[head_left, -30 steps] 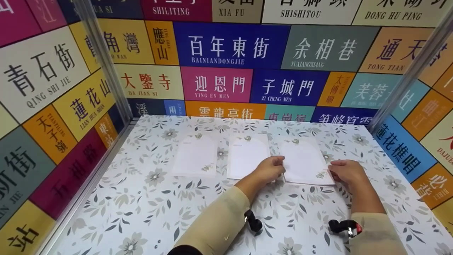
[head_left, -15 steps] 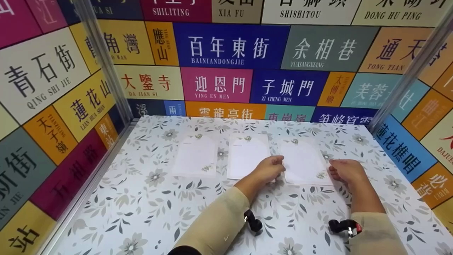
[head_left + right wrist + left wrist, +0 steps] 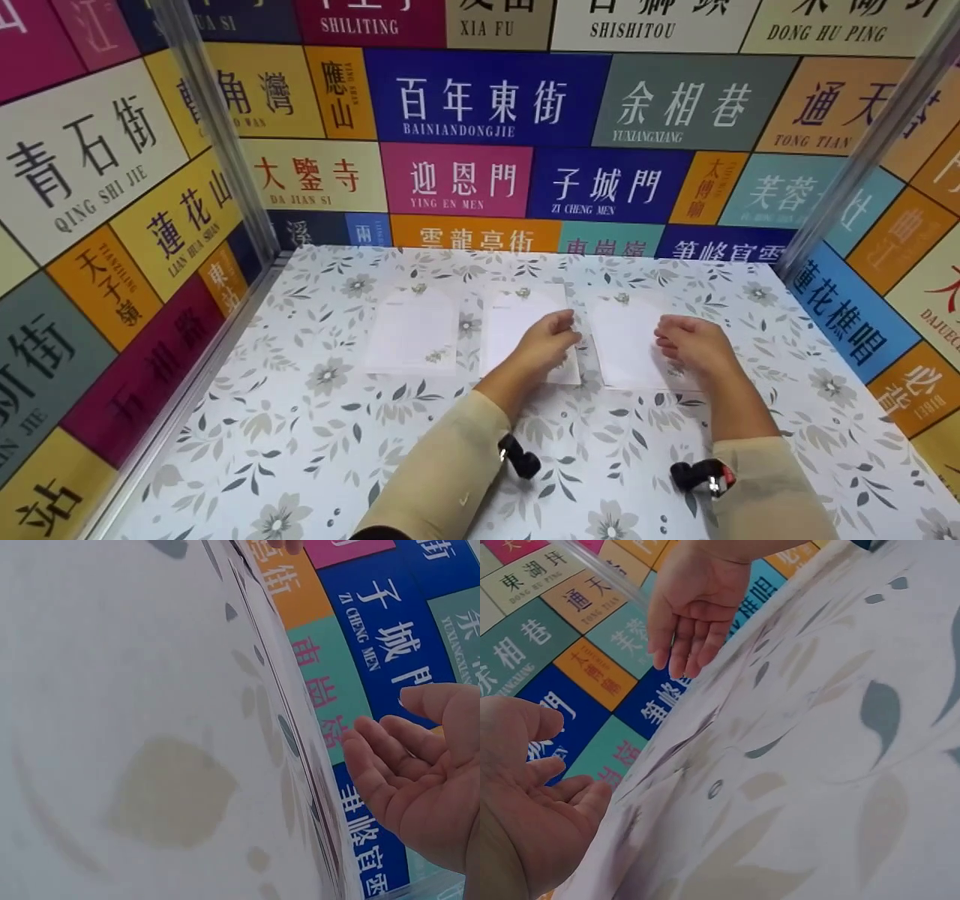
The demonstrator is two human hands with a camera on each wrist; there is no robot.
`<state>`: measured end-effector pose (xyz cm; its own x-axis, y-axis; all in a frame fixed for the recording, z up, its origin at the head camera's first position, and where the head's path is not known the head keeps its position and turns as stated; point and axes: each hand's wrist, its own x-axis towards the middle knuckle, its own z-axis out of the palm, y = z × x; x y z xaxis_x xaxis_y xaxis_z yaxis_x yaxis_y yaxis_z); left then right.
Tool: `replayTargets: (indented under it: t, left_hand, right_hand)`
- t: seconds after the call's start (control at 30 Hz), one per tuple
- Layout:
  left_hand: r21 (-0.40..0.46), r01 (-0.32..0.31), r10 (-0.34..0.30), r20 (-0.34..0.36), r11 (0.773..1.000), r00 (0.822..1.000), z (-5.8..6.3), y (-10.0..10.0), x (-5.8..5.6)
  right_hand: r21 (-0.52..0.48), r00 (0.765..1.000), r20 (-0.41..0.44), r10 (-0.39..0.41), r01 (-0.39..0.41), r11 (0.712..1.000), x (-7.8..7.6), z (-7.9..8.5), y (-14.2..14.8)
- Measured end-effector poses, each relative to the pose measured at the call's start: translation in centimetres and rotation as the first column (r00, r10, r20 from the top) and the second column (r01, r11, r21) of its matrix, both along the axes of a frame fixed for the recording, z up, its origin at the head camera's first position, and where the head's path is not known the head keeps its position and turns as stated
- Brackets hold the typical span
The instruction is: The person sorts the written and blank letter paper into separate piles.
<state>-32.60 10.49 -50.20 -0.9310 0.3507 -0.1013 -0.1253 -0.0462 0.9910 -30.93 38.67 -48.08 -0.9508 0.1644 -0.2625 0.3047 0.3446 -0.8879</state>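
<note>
Hiding parts of the middle sheet and right sheet, left grip and right grip hang relaxed, fingers loose, palms plain only in wrist views.

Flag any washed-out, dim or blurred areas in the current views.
Head view: three white rectangular paper sheets with leafy print nearly blend into the white floral-patterned tablecloth, their tiny text illegible; left wrist view: dimmer and greyer overall; right wrist view: the large beige leaf-like print on the tablecloth is blurred, while white lettering on the blue rectangular wall panel reads clearly.
</note>
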Motion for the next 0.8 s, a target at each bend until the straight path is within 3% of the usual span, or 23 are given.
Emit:
replayTargets:
  t: [0.2, 0.33, 0.57, 0.8]
  left_hand:
    - [0.034, -0.05, 0.049, 0.013, 0.998, 0.999, 0.7, -1.2, -0.7]
    - [-0.007, -0.083, 0.083, 0.002, 0.997, 0.997, 1.2, -2.1, -1.1]
    - [-0.084, -0.153, 0.148, -0.061, 0.985, 0.987, 1.1, -4.8, -2.1]
    - [-0.109, -0.212, 0.212, -0.01, 0.971, 0.977, 0.7, -8.4, -2.8]
  right_hand:
    - [0.016, 0.999, -0.004, 0.032, -0.032, 0.999, -0.6, 0.3, -2.4]
    - [0.057, 0.996, -0.05, 0.08, -0.077, 0.995, -1.0, 0.4, -4.0]
    - [0.172, 0.972, -0.146, 0.186, -0.16, 0.972, -2.2, 0.4, -6.9]
    - [0.161, 0.965, -0.13, 0.227, -0.205, 0.965, -3.1, 0.3, -9.4]
